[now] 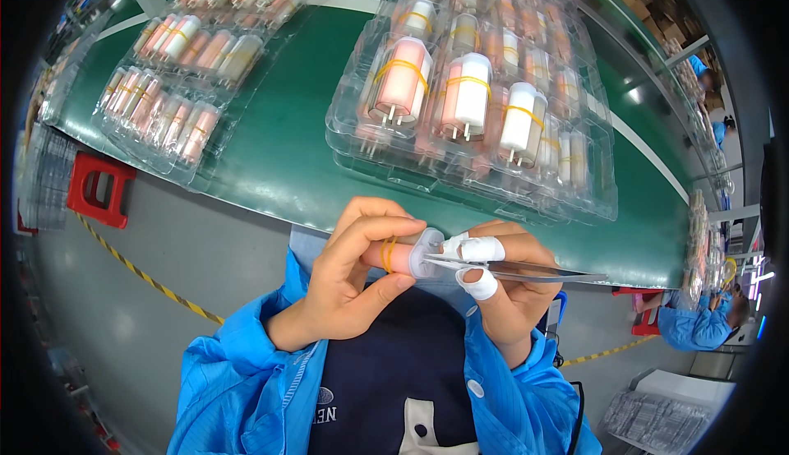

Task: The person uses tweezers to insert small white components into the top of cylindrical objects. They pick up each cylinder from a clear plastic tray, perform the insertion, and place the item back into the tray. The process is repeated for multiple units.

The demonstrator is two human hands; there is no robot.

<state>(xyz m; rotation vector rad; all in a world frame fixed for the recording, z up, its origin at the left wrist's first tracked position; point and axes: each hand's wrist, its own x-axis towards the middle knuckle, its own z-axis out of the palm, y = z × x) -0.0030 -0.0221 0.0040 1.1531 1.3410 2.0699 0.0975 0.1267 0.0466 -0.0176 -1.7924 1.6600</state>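
Observation:
My left hand [349,278] is closed round a pink cylindrical charger [393,257] bound with a yellow rubber band. Its frosted translucent end [426,253] faces my right hand. Between the taped thumb and fingers of my right hand [509,270], steel tweezers [526,272] are pinched, their tips at the frosted end. White tape wraps several fingertips of that hand. Whether the tips grip anything is too small to tell. Both hands are in front of my body, just off the near edge of the green table.
Clear plastic trays [394,163] of pink, white and grey two-pin chargers are stacked ahead on the green table [271,155]. More trays [164,118] lie at the left. A red stool [100,190] stands on the floor at left. A person in blue [694,323] sits at far right.

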